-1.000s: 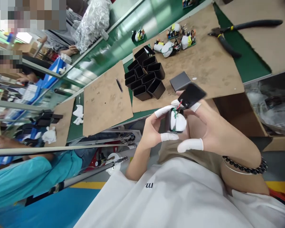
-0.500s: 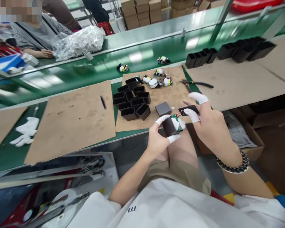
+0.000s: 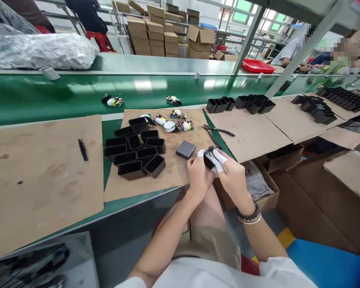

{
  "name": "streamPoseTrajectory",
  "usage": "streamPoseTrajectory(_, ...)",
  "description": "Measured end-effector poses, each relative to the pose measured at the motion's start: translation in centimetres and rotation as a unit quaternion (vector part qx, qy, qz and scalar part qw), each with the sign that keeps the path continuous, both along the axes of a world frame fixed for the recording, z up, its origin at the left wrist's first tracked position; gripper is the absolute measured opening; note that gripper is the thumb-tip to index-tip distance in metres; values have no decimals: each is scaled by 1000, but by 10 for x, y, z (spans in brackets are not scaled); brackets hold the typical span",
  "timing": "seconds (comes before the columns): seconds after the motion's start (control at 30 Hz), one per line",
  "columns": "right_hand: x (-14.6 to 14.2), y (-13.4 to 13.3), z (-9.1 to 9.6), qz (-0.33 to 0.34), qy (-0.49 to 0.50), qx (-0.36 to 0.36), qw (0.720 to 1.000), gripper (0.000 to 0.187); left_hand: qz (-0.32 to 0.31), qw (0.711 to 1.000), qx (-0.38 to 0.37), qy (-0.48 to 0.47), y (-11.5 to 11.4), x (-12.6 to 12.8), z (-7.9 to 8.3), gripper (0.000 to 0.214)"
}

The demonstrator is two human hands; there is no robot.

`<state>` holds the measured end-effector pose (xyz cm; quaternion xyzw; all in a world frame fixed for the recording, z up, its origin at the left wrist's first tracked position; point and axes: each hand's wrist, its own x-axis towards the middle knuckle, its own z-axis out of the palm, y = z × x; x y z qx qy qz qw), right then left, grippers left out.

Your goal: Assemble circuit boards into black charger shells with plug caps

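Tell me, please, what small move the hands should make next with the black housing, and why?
Probably press down with the right hand while the left hand steadies the black housing: both pinch it just off the table edge, the right hand's capped fingertips lying across its top.

We see matt black plastic on the small casing (image 3: 209,161) gripped by the left hand (image 3: 199,178) and right hand (image 3: 234,178), fingertips (image 3: 219,157) in smooth white rubbery cots. The open housings (image 3: 135,154) look equally matt. The cardboard sheet (image 3: 45,176) is rough, stained brown; the conveyor belt (image 3: 63,96) glossy green; the bracelet (image 3: 248,215) shiny dark beads.
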<state>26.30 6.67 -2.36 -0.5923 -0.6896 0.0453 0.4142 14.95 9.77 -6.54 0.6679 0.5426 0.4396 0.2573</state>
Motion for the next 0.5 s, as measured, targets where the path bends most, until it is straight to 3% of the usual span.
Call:
streamPoseTrajectory(0.1,1,1,-4,1,4,-19,1000,40,4,999,0,34,0,2,-1,54)
streamPoseTrajectory(0.27,6,7,-16,19,122,-99,987,34,-19,998,28,55,-3,-5,-3,60)
streamPoseTrajectory(0.37,8,8,-20,0,113,-48,992,28,-42,993,86,70,-23,-29,-6,66)
streamPoseTrajectory(0.5,9,6,-20,-30,52,39,997,23,-6,987,132,86,-66,-77,-13,57)
